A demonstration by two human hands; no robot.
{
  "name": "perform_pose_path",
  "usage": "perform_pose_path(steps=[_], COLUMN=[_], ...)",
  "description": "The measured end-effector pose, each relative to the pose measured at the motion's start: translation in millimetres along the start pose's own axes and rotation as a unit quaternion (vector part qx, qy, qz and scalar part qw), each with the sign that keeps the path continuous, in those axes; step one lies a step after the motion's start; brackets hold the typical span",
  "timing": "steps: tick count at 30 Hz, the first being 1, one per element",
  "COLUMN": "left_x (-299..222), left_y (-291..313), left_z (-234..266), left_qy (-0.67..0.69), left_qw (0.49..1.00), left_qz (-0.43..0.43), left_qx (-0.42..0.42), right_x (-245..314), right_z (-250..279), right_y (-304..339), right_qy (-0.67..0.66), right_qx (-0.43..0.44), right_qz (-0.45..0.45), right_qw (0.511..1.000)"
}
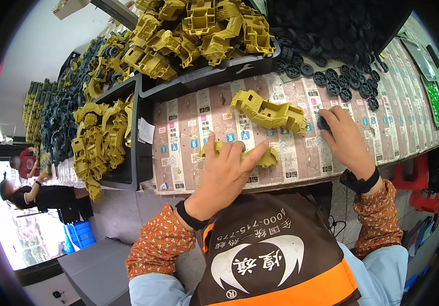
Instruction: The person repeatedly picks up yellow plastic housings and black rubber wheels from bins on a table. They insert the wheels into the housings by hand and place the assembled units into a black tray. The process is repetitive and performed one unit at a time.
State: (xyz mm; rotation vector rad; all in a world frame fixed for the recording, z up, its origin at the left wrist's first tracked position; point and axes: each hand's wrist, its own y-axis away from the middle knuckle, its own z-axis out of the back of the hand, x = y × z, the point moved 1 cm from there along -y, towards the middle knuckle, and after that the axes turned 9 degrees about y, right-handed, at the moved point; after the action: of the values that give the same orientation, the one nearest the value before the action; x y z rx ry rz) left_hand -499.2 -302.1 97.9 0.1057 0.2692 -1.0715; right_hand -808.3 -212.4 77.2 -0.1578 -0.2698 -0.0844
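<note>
My left hand (222,173) is over a yellow plastic toy vehicle body (266,159) near the table's front edge, with thumb and fingers closed about it. Part of that body is hidden under the fingers. Just beyond it, a second yellow vehicle body (270,113) lies on the table, its hollow side showing, with no hand on it. To the right of that one, my right hand (346,138) pinches a small black toy wheel (323,123) between thumb and fingers, close to the table top.
A black crate (206,84) heaped with yellow bodies stands at the back, another black crate (133,137) at the left. Loose black wheels (344,81) spread at the back right. Green pieces (434,102) lie at the far right. Other people (30,196) are at the far left.
</note>
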Motion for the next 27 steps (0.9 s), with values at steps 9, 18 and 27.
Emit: perform_pose_path(steps=[9,18,27], left_x=[12,-12,-25], left_y=[-3,-2,12], left_z=[35,-13,-9], left_qy=[0.797,0.865,0.808], left_qw=[0.567,0.412,0.548], left_qz=[0.196,0.259,0.146], left_qx=[-0.07,-0.121,-0.16], right_x=[37,122,146], right_z=[25,-5,-1], right_y=[11,16,8], right_qy=[-0.344,-0.58,-0.454], right_qx=[0.037,-0.009,-0.046], right_qz=[-0.065,-0.036,-0.037], right_qw=[0.936,0.814,0.889])
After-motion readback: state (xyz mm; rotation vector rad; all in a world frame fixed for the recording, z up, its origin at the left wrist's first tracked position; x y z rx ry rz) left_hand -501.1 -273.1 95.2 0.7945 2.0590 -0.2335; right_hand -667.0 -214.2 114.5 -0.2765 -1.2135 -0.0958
